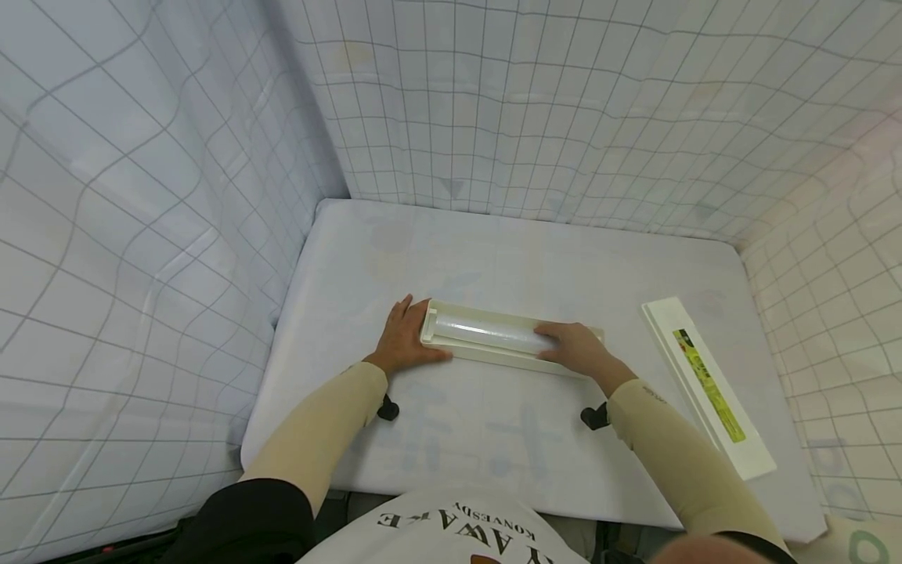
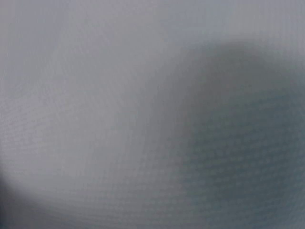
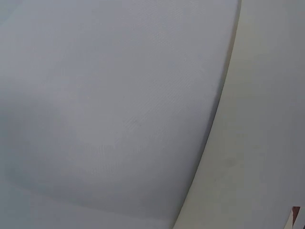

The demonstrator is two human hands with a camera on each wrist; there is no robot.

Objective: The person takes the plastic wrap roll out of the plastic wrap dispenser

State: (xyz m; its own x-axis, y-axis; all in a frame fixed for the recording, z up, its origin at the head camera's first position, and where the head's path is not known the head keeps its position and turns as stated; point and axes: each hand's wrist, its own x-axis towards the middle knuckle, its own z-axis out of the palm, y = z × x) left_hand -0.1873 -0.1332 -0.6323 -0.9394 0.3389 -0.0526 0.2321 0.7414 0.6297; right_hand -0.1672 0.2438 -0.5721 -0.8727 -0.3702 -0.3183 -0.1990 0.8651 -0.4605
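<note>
In the head view a long cream dispenser box (image 1: 493,359) lies open-topped near the middle of the table. A shiny, clear roll of cling film (image 1: 486,332) lies inside it. My left hand (image 1: 409,338) grips the box's left end, with the thumb at the near edge and the fingers at the far corner. My right hand (image 1: 579,349) reaches over the box's right part, fingers and thumb around the right end of the roll, which it hides. The right wrist view shows a pale, smooth panel (image 3: 252,119) along its right side; neither wrist view shows the grip.
A cream lid (image 1: 705,384) with a yellow-green label lies at a slant on the right of the table. White cloth covers the table (image 1: 479,439). Grid-patterned white curtains (image 1: 564,110) stand at the back and both sides.
</note>
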